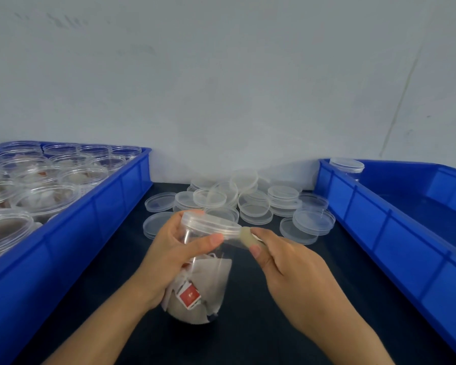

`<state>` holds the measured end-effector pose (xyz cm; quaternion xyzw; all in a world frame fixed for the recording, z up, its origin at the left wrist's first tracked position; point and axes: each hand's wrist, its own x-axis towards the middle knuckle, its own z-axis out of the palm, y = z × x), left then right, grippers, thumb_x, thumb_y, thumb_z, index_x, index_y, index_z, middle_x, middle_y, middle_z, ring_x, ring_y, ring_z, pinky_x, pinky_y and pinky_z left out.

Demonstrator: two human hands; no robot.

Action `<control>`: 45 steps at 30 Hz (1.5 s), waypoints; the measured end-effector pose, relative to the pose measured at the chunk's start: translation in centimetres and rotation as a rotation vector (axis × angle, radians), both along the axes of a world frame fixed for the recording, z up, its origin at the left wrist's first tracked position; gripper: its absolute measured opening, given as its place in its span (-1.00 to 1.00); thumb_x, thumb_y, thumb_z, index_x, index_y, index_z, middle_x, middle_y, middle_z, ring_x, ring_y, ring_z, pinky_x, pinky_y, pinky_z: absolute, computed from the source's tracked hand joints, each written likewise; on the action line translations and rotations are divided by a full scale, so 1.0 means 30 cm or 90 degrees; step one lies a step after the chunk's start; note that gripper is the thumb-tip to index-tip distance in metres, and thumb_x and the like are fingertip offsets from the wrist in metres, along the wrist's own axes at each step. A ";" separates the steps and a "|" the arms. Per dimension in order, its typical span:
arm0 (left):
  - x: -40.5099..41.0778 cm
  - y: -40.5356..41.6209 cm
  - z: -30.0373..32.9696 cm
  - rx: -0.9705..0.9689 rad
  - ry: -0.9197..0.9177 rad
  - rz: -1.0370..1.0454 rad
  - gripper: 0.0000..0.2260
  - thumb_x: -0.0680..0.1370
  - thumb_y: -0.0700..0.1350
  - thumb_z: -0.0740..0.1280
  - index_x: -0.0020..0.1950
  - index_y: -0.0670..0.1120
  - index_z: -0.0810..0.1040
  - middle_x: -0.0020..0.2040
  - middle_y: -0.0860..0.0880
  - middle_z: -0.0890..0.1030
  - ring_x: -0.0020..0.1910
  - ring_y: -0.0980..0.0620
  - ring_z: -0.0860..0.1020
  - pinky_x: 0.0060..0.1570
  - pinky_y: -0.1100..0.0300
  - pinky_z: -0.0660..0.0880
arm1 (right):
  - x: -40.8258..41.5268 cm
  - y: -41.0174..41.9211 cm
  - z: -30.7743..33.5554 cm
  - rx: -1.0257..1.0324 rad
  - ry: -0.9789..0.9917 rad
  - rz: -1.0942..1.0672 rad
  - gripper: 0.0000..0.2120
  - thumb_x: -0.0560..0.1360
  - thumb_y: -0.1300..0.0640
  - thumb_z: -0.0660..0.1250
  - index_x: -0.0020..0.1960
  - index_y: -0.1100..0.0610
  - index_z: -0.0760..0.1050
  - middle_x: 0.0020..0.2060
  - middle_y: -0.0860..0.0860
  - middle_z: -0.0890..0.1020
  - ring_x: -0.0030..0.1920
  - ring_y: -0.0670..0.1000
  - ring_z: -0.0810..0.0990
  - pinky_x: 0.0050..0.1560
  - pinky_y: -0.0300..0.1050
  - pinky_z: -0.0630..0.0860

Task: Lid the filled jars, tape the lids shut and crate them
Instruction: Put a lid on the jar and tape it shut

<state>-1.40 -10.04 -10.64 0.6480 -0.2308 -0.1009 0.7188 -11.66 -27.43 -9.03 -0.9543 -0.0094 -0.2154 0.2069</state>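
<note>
A clear plastic jar [206, 285] filled with tea bags bearing red tags is tilted above the dark table, with a clear lid [211, 223] on top. My left hand [166, 256] grips the jar's upper part, its thumb lying across the wall just under the lid. My right hand [287, 264] pinches a small roll of clear tape [248, 237] against the lid's right edge. A strip of tape runs from the roll toward my left thumb.
A blue crate [95, 214] at the left holds several open filled jars [45, 196]. Another blue crate [379, 219] at the right holds one lidded jar [347, 166] in its far corner. Several loose clear lids [248, 201] lie piled on the dark table [287, 325] by the wall.
</note>
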 end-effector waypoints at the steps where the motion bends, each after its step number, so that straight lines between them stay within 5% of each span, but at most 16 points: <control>1: 0.001 0.001 0.002 -0.004 0.015 -0.020 -0.23 0.03 0.04 0.68 0.17 -0.07 0.52 0.00 -0.06 0.70 -0.09 0.00 0.68 -0.25 0.28 0.58 | 0.003 -0.005 -0.001 0.005 0.003 -0.005 -0.69 0.64 -0.13 -0.06 0.27 -0.12 0.33 -0.05 -0.11 0.58 -0.04 -0.07 0.52 -0.04 -0.18 0.45; 10: 0.005 0.002 0.003 -0.025 0.049 -0.082 0.02 -0.13 0.16 0.69 0.25 -0.05 0.42 0.00 -0.05 0.69 -0.08 -0.04 0.68 -0.23 0.21 0.60 | 0.017 -0.011 -0.008 0.006 0.036 -0.014 -0.57 0.63 -0.17 -0.08 0.49 -0.21 0.14 0.11 -0.10 0.58 0.11 -0.06 0.52 0.12 -0.11 0.44; 15: 0.007 0.008 -0.004 -0.026 0.036 -0.108 0.06 -0.09 0.18 0.68 0.30 -0.01 0.29 0.00 0.01 0.69 -0.06 -0.07 0.68 -0.18 0.18 0.61 | 0.018 0.006 -0.021 -0.008 -0.007 -0.008 -0.62 0.63 -0.16 -0.10 0.44 -0.28 0.15 -0.07 -0.14 0.55 -0.04 -0.09 0.51 -0.04 -0.18 0.42; 19: -0.008 0.009 -0.009 0.029 -0.014 -0.093 -0.12 0.05 0.32 0.59 0.22 0.03 0.31 0.01 0.12 0.67 0.00 0.03 0.67 -0.17 0.28 0.59 | 0.025 0.019 -0.037 -0.008 -0.027 -0.027 -0.56 0.63 -0.16 -0.10 0.50 -0.25 0.08 -0.17 -0.16 0.46 -0.11 -0.11 0.49 -0.05 -0.18 0.45; 23: -0.026 -0.009 -0.011 0.112 -0.087 0.012 -0.63 0.36 0.33 0.27 0.10 0.22 0.46 0.11 0.08 0.58 0.01 0.33 0.58 -0.17 0.46 0.51 | 0.022 0.031 -0.039 -0.007 -0.018 -0.057 -0.53 0.62 -0.17 -0.14 0.52 -0.20 0.11 -0.17 -0.14 0.47 -0.12 -0.11 0.51 -0.04 -0.14 0.50; 27: -0.053 -0.034 -0.029 0.167 -0.250 0.202 -0.44 0.44 0.35 0.07 0.41 0.23 0.33 0.18 0.39 0.44 0.13 0.57 0.38 0.16 0.37 0.37 | 0.017 0.062 -0.060 -0.055 -0.046 -0.065 -0.52 0.65 -0.10 -0.16 0.56 -0.09 0.03 -0.07 -0.18 0.45 -0.10 -0.14 0.48 -0.15 -0.27 0.34; 29: -0.056 -0.038 -0.029 0.212 -0.257 0.208 -0.37 0.37 0.44 0.11 0.41 0.29 0.27 0.14 0.42 0.44 0.11 0.55 0.39 0.14 0.36 0.37 | 0.019 0.073 -0.062 -0.054 -0.019 -0.038 -0.50 0.67 -0.03 -0.12 0.58 -0.03 -0.11 0.13 -0.16 0.44 0.02 -0.13 0.48 -0.11 -0.29 0.31; 33: -0.042 -0.036 -0.005 0.225 -0.208 0.224 -0.33 0.07 0.51 0.39 0.07 0.32 0.32 -0.02 0.40 0.50 -0.02 0.54 0.45 -0.09 0.43 0.38 | 0.024 0.086 -0.043 -0.045 0.028 0.013 -0.45 0.67 -0.02 -0.08 0.57 -0.04 -0.25 0.29 -0.17 0.36 0.14 -0.13 0.46 0.08 -0.28 0.41; 37: -0.022 -0.026 -0.005 0.147 -0.145 0.187 -0.32 0.03 0.31 0.50 0.05 0.16 0.36 -0.07 0.51 0.50 -0.06 0.53 0.48 -0.24 0.54 0.44 | 0.013 0.094 -0.031 0.006 0.010 0.024 -0.36 0.50 -0.25 -0.30 0.56 -0.15 -0.14 -0.02 -0.25 0.48 -0.09 -0.19 0.48 -0.15 -0.26 0.35; 40: 0.001 -0.009 -0.012 0.098 -0.092 0.167 -0.26 0.03 0.28 0.61 0.09 0.10 0.41 -0.03 0.22 0.62 -0.08 0.36 0.58 -0.17 0.38 0.49 | -0.001 0.076 -0.007 0.035 0.011 -0.022 -0.23 0.35 -0.40 -0.32 0.50 -0.20 0.05 -0.43 -0.15 0.42 -0.37 -0.19 0.44 -0.29 -0.29 0.33; 45: 0.025 0.011 -0.022 0.030 -0.022 0.064 -0.19 0.00 0.12 0.58 0.19 -0.03 0.42 -0.02 0.10 0.69 -0.05 0.17 0.66 -0.19 0.34 0.56 | 0.001 0.031 -0.006 0.020 -0.004 -0.031 -0.50 0.47 -0.35 -0.16 0.32 -0.24 0.23 -0.35 -0.14 0.51 -0.25 -0.21 0.49 -0.32 -0.40 0.32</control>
